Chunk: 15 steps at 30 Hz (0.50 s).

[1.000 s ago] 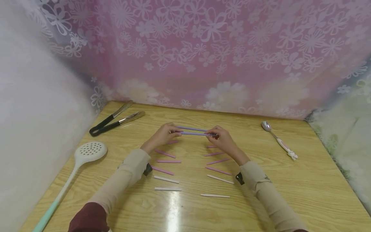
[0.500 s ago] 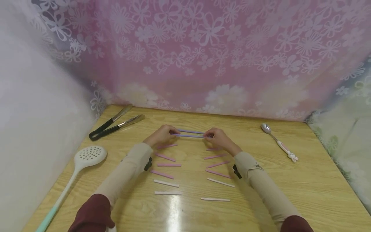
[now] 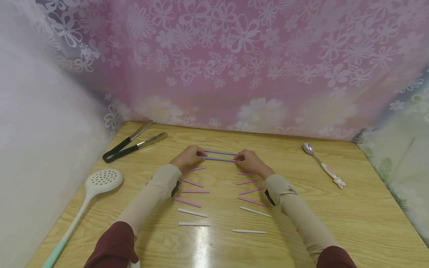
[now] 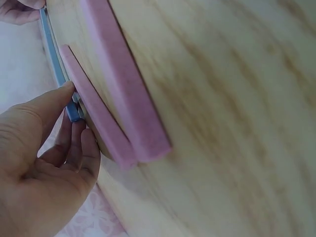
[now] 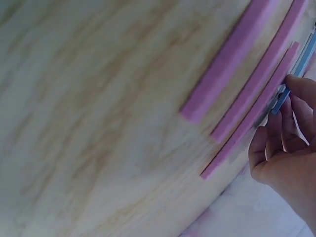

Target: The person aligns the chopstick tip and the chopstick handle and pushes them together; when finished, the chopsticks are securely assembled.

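Side by side, two thin blue-lavender sticks stretch crosswise between the hands in the head view: a nearer stick point(image 3: 219, 159) and a farther stick point(image 3: 222, 152). At their left end, the left hand point(image 3: 188, 156) pinches between thumb and fingers; in the left wrist view its thumb presses a blue stick point(image 4: 53, 49). The right hand point(image 3: 250, 162) pinches the right end, and the blue stick point(image 5: 302, 61) shows there too. Whether the sticks touch the table is unclear. Below the hands lie a left row of pink sticks point(image 3: 196, 191) and a right row of pink sticks point(image 3: 249, 182).
White sticks point(image 3: 194, 224) lie nearer the person, another white stick point(image 3: 249, 231) to the right. On the wooden table point(image 3: 335, 223) are black-handled tongs point(image 3: 122, 150) and a slotted skimmer point(image 3: 104, 180) at left, a rabbit-handled spoon point(image 3: 326, 170) at right. A floral curtain point(image 3: 214, 74) hangs behind.
The head view has tilted up slightly. Both forearms have drawn a little inward, and the gap between the two blue sticks looks slightly wider. The hands keep pinching their ends.
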Available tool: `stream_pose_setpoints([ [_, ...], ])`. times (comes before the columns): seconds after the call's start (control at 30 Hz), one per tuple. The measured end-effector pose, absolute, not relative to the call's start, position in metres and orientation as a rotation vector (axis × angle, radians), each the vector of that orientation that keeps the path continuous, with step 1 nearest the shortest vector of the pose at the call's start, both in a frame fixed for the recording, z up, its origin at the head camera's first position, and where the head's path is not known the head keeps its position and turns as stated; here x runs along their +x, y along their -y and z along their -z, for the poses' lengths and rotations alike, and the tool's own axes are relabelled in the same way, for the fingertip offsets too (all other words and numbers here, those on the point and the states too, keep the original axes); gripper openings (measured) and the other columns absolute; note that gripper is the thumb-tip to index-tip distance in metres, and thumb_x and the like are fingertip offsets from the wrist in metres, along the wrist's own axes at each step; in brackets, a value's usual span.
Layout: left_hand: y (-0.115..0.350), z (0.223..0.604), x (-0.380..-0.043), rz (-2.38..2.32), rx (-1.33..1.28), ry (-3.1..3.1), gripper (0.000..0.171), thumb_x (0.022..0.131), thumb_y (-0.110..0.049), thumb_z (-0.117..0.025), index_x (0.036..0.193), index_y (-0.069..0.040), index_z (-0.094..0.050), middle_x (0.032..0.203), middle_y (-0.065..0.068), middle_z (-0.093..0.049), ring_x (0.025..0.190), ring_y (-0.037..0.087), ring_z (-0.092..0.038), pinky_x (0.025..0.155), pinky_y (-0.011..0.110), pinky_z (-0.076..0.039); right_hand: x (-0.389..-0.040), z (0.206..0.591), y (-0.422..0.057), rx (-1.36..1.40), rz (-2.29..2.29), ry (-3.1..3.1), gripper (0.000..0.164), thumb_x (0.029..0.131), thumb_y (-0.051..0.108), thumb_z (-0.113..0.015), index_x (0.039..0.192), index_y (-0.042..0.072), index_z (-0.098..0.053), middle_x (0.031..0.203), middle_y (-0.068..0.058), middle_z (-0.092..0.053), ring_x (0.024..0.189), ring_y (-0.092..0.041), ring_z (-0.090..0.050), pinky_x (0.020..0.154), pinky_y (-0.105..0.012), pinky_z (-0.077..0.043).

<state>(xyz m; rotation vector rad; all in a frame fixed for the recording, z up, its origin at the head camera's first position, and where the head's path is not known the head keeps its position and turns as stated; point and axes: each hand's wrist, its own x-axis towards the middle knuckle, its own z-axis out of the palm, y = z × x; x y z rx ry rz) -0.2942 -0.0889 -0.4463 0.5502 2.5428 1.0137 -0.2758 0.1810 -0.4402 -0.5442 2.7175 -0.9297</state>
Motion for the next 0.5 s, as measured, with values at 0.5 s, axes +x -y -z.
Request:
stream_pose_setpoints([
  [0.5, 0.0888, 0.4462, -0.2935, -1.003, 0.576, -2.582, 0.022, 0.095, -0.007, -0.057, 0.115, 0.0, -0.065, 0.118, 0.014, -0.062, 0.107, 0.025, -0.056, 0.095, 0.036, -0.047, -0.2802, 0.4443, -0.1797, -0.524, 0.862, -2.791, 0.014, 0.093, 0.008, -0.06, 0.101, -0.001, -0.068, 0.101, -0.014, -0.064, 0.09, -0.025, -0.06, 0.081, -0.037, -0.052],
])
